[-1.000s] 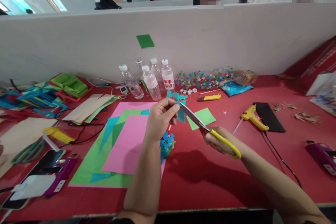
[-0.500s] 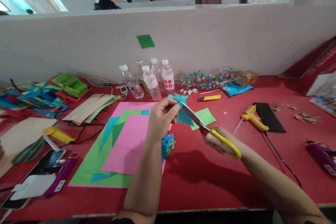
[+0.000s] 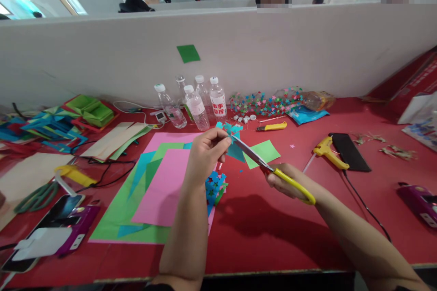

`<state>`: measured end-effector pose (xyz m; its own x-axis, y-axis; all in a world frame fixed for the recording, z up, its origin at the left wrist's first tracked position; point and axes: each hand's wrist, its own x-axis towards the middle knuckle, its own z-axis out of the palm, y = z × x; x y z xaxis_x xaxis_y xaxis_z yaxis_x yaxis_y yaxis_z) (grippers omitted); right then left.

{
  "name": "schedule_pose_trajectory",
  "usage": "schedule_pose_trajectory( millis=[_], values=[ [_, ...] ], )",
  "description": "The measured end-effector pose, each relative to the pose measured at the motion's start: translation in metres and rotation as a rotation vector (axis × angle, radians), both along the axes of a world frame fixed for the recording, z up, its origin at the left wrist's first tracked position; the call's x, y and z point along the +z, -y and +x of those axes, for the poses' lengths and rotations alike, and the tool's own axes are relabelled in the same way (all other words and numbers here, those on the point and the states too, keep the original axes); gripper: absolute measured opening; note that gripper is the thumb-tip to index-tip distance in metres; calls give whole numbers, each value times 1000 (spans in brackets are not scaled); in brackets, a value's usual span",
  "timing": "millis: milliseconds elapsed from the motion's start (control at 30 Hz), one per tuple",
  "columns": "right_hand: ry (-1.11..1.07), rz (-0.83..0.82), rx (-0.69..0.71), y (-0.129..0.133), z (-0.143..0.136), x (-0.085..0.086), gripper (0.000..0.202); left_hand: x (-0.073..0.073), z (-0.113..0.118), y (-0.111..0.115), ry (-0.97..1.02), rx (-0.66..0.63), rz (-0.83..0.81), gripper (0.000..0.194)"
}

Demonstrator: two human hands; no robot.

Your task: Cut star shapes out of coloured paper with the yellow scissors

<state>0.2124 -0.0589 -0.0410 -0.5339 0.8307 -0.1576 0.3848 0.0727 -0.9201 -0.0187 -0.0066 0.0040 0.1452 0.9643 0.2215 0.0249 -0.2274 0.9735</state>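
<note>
Between thumb and fingers, my left hand point(image 3: 210, 152) pinches a piece of blue paper point(image 3: 235, 149) with a cut, jagged upper edge. My right hand point(image 3: 283, 182) is wrapped round the yellow handles of a pair of scissors point(image 3: 254, 155). The blades point up and left, and their tips reach the blue paper beside my left fingertips. Behind the blades, a light green paper square point(image 3: 262, 153) lies on the red table point(image 3: 259, 241). Below my left hand are blue and green paper scraps point(image 3: 215, 184) with star-shaped holes.
Stacked coloured sheets point(image 3: 160, 191) lie left of centre. Plastic bottles point(image 3: 198, 109) stand by the partition, near a star-filled clear bottle point(image 3: 266, 102) and a yellow utility knife point(image 3: 273, 126). A yellow glue gun point(image 3: 331, 152) rests at right; green scissors point(image 3: 37, 196) and a phone point(image 3: 63, 211) at left.
My left hand and the blue paper have shifted slightly left. The scissors' tips have moved a little left and down with it, staying at the paper.
</note>
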Motion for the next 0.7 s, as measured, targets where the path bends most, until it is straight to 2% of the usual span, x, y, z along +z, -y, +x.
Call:
schedule_pose_trajectory(
  millis=[233, 467, 700],
  values=[
    [-51, -62, -86, 5, -5, -2, 58, 1, 2, 0, 17, 11, 0, 14],
    [-208, -199, -172, 13, -18, 1, 59, -4, 20, 2, 109, 62, 0, 12],
    [-182, -162, -220, 12, -22, -2, 57, -13, 23, -1, 62, 154, 62, 12]
  ],
)
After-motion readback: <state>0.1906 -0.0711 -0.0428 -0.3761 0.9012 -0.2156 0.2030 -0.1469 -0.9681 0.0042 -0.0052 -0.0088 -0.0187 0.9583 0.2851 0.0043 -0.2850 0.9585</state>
